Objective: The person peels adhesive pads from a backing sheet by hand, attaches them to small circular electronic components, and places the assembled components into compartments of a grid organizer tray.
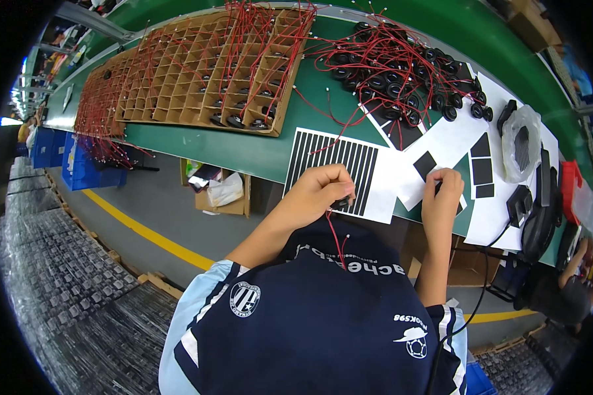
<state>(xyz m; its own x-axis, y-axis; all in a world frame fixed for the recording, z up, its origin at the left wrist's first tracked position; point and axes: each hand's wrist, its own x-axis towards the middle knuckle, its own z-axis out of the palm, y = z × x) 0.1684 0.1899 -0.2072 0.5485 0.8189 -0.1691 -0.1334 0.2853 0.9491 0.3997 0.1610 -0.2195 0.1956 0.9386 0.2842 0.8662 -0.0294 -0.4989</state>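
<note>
My left hand [317, 192] is closed round a small black speaker [340, 205], mostly hidden by the fingers. Its thin red wires [334, 230] hang down in front of my shirt. Beneath that hand lies a white sheet with black strips [329, 158], close to the table's front edge. To the right, my right hand [443, 197] bends its fingers together over the white paper. A bit of something dark shows at its fingertips, too covered to name. A black square pad [425, 164] lies on the paper just beyond those fingers.
A divided cardboard tray [171, 85] of wired speakers stands at the left. A heap of black speakers [395, 76] with tangled red wires covers the back. At the right are black pads [482, 170], a roll in clear plastic [522, 145] and a black cable [487, 263].
</note>
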